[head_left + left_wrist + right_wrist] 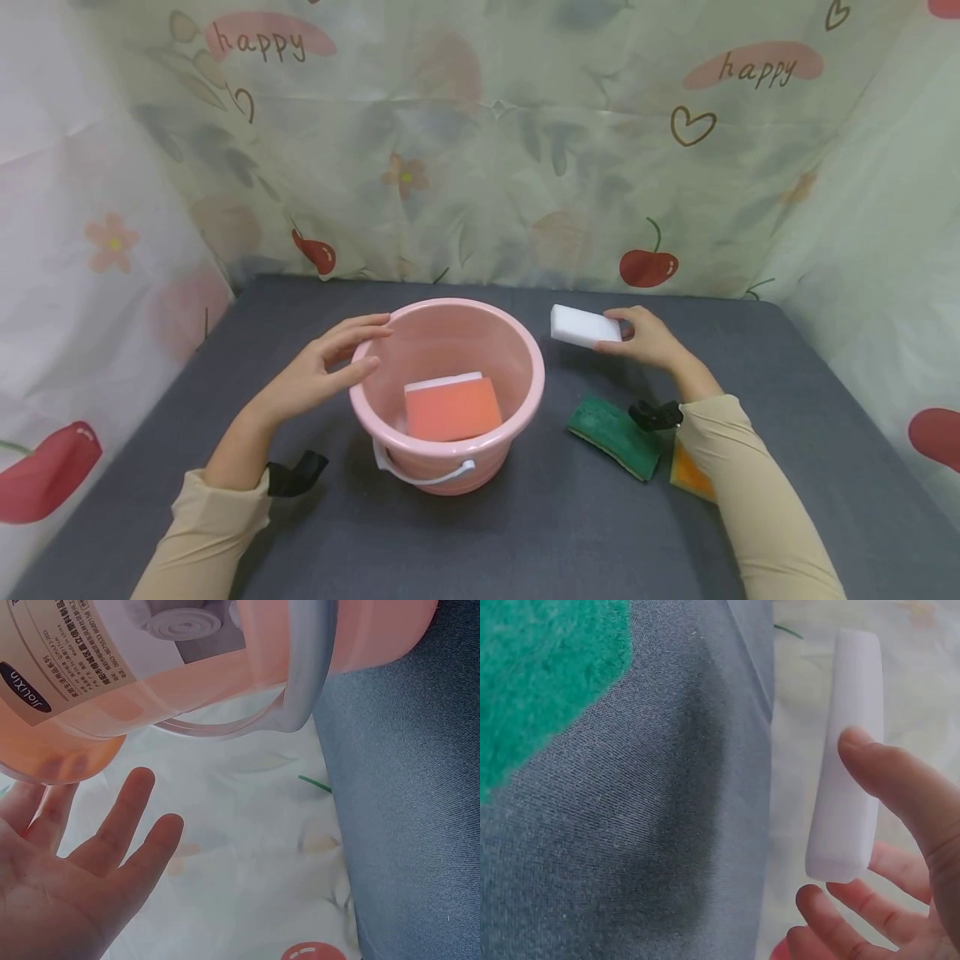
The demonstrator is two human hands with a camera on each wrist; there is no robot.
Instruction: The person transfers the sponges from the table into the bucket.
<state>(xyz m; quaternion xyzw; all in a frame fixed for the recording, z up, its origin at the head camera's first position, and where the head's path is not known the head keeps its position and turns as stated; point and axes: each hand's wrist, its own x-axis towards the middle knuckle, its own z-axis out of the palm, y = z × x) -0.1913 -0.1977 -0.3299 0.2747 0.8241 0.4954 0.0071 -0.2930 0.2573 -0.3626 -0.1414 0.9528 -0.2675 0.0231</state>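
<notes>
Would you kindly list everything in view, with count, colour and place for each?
bucket: one, pink with a white handle, middle of the table.
orange sponge: one, orange with a white layer, inside the bucket.
white sponge: one, white, held above the table to the right of the bucket.
green sponge: one, green, on the table right of the bucket.
yellow sponge: one, orange-yellow, partly hidden under the right sleeve.
table: one, grey cloth top.
curtain: pale, with cherries and flowers, behind and at both sides.
left hand: one, fingers straight, at the bucket's left rim.
right hand: one, pinches the white sponge.
</notes>
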